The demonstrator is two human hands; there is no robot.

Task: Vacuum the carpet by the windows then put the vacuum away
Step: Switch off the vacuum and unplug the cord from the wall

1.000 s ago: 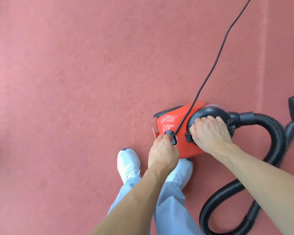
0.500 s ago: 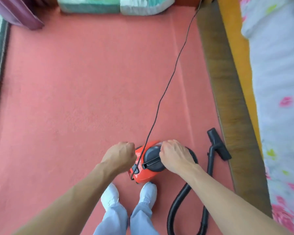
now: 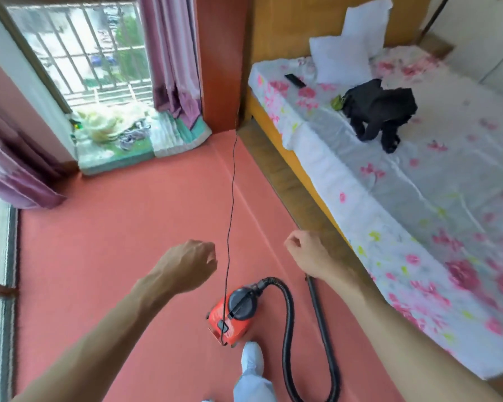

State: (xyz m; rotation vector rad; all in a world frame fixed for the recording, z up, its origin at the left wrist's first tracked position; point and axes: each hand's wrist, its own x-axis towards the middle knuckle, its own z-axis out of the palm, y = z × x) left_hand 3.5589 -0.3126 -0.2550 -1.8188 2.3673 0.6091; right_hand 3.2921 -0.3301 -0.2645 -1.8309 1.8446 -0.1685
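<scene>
The red and black canister vacuum (image 3: 230, 317) stands on the pink carpet (image 3: 114, 227) just ahead of my white shoe (image 3: 251, 358). Its black hose (image 3: 288, 314) loops to the right and back towards me, beside the dark wand (image 3: 320, 311). A thin black power cord (image 3: 232, 184) rises from the vacuum towards the wall corner. My left hand (image 3: 189, 262) hovers above and left of the vacuum with loosely curled fingers, holding nothing. My right hand (image 3: 308, 253) hovers to the right, likewise loosely curled and free of the vacuum.
A bed (image 3: 418, 184) with a floral sheet, pillows and a black garment (image 3: 381, 108) fills the right side, past a wooden floor strip (image 3: 291, 181). Barred window (image 3: 84, 53) with purple curtains (image 3: 172, 53) stands at the far left, folded bedding (image 3: 128, 134) below it.
Both hands have let go of the vacuum and lifted away from it. My view has risen from the vacuum on the floor to take in the window and bed.
</scene>
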